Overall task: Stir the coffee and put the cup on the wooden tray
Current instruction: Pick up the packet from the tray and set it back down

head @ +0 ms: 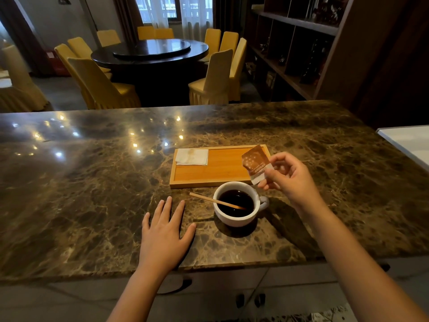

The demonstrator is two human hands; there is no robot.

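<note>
A white cup (234,218) full of dark coffee stands on the marble counter, just in front of the wooden tray (222,167). A thin wooden stirrer (209,199) leans in the cup, its upper end pointing left over the rim. My right hand (290,176) hovers above and to the right of the cup, pinching a brown sachet (255,162) by its lower end. My left hand (166,231) lies flat on the counter to the left of the cup, fingers spread, holding nothing.
A folded white napkin (192,156) lies on the tray's left end. The marble counter (92,182) stretches wide to the left. A white surface (411,140) adjoins at the right. Beyond the counter stand a round dining table (151,52), yellow chairs and dark shelves.
</note>
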